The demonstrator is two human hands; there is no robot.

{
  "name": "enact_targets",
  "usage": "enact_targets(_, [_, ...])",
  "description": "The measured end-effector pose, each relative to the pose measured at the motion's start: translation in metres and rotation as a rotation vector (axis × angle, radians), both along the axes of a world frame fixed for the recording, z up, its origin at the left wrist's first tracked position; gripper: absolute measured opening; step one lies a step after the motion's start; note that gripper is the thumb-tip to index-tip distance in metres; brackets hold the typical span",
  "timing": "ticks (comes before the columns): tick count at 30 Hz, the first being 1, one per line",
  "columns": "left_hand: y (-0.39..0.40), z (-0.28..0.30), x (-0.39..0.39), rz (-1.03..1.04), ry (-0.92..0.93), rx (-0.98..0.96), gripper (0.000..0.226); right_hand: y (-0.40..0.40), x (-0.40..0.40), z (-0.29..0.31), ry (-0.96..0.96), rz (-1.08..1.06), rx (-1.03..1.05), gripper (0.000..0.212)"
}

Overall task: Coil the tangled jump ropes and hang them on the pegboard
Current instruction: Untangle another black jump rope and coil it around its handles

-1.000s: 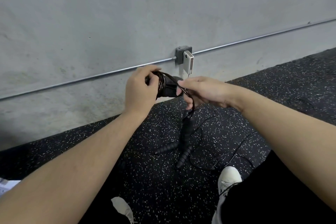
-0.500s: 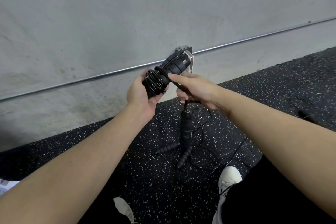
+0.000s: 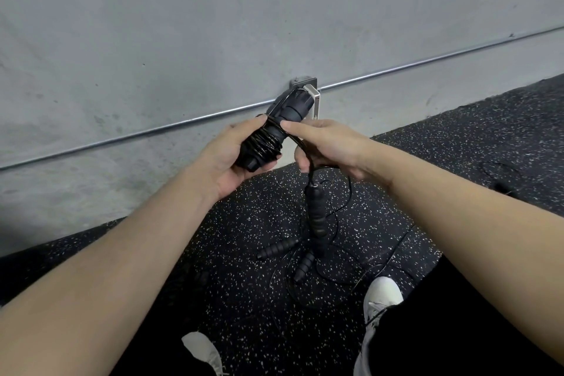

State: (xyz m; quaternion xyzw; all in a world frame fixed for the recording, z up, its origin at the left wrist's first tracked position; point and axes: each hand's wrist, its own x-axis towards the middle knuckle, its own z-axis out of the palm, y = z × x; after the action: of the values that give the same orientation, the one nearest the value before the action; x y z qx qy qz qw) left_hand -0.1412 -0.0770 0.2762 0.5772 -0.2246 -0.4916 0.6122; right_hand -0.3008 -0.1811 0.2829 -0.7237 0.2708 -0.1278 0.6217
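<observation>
- The left hand (image 3: 227,159) grips a black handle bundle (image 3: 274,131) wound with cord.
- The right hand (image 3: 329,146) pinches the cord (image 3: 308,162) just beside the bundle; its index fingertip touches the windings.
- Below the right fingers a second handle (image 3: 316,210) dangles.
- Two more handles (image 3: 276,249) lie on the speckled floor (image 3: 244,299).

Two hands: left hand (image 3: 227,159), right hand (image 3: 328,143). I count four black rope handles: one wrapped handle (image 3: 274,131) held up, one hanging handle (image 3: 316,212), and two floor handles (image 3: 276,249) (lying close together on the speckled floor (image 3: 457,137)). Two white shoes (image 3: 383,291). One wall box (image 3: 305,85), one conduit pipe (image 3: 427,65).
</observation>
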Motion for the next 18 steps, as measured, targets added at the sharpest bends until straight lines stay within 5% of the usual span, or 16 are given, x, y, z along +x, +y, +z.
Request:
enact_targets(3, [-0.001, -0.002, 0.004, -0.004, 0.01, -0.082, 0.04, -0.007, -0.003, -0.002, 0.064, 0.034, -0.003, 0.043])
enact_targets(9, [0.003, 0.003, 0.02, 0.101, 0.094, -0.126, 0.031, -0.025, -0.026, -0.002, 0.226, 0.017, -0.368, 0.015])
enact_targets(15, [0.003, 0.004, 0.024, 0.146, 0.125, -0.148, 0.023, -0.011, -0.016, -0.016, 0.294, 0.025, -0.478, 0.046])
enact_targets(18, [0.001, 0.003, 0.02, 0.154, 0.149, -0.161, 0.022, -0.003, 0.0, -0.032, 0.268, 0.006, -0.582, 0.039])
